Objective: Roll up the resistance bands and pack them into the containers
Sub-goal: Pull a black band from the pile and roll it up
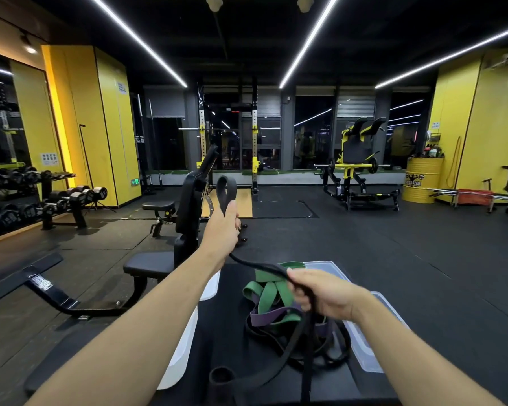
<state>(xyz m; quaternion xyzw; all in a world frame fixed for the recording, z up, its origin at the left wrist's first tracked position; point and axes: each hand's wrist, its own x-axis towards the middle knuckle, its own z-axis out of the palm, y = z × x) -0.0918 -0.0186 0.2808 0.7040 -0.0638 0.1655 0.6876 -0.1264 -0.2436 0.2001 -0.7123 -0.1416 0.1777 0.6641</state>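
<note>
A dark rubber gym floor [393, 244] stretches out to yellow walls, with a black adjustable weight bench [188, 206] standing just beyond the near work surface and a rack of dumbbells [56, 197] far off on the left. Closest to the camera is a black padded desk [226, 317]. A whitish translucent plastic container [182, 347] lies along its left edge and a clear plastic container [361, 347] along its right edge. Between them, on the desk, sits a loose tangle of flat rubber resistance bands: a wide green band [272, 297] on top, a purple band [273, 316] beneath it, and black ones trailing towards the near edge. A long black resistance band [255, 263] rises out of this pile and runs between both hands. The right hand [323, 294] hovers just above the pile, fingers curled round the band. The left hand [222, 230] is raised higher and further forward, fist closed on the band, whose end stands up above it as an upright loop.
</note>
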